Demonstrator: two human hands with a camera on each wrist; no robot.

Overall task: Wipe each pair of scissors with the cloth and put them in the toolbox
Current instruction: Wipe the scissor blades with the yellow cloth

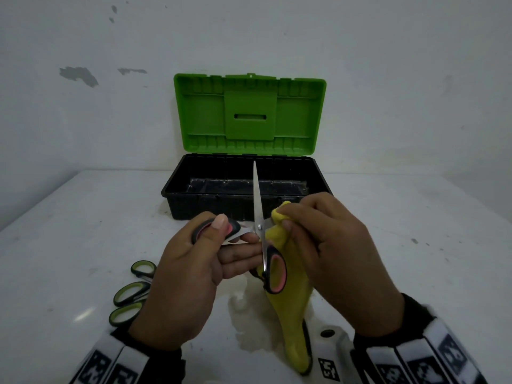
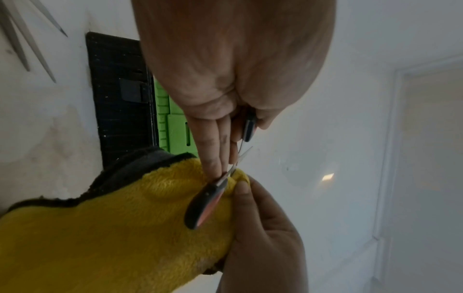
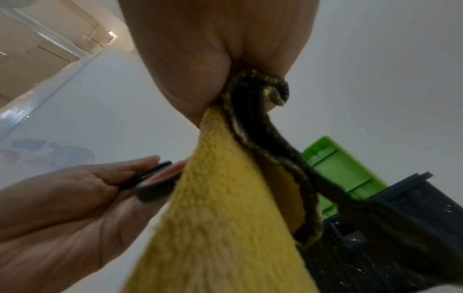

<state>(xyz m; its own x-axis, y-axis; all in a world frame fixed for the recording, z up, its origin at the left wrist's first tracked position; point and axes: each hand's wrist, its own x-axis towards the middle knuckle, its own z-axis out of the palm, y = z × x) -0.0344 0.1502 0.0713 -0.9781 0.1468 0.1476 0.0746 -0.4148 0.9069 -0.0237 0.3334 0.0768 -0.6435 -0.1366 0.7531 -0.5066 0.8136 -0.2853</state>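
Observation:
My left hand [image 1: 210, 245] grips one handle of the pink-and-black scissors [image 1: 259, 217], whose blades are spread wide; one blade points up over the toolbox. My right hand [image 1: 310, 231] pinches the yellow cloth [image 1: 288, 306] around the other blade by the pivot, and the cloth hangs down to the table. In the left wrist view the cloth [image 2: 112, 228] lies bunched under the scissors [image 2: 205, 202]. The right wrist view shows the cloth [image 3: 225, 208] hanging from my right palm. The toolbox [image 1: 194, 195], a black base with a green lid upright, stands open just behind my hands.
Green-handled scissors [image 1: 130, 292] lie on the white table [image 1: 83, 231] at the left, partly hidden by my left forearm; their blades [image 2: 25, 39] show in the left wrist view. A white wall stands behind the toolbox.

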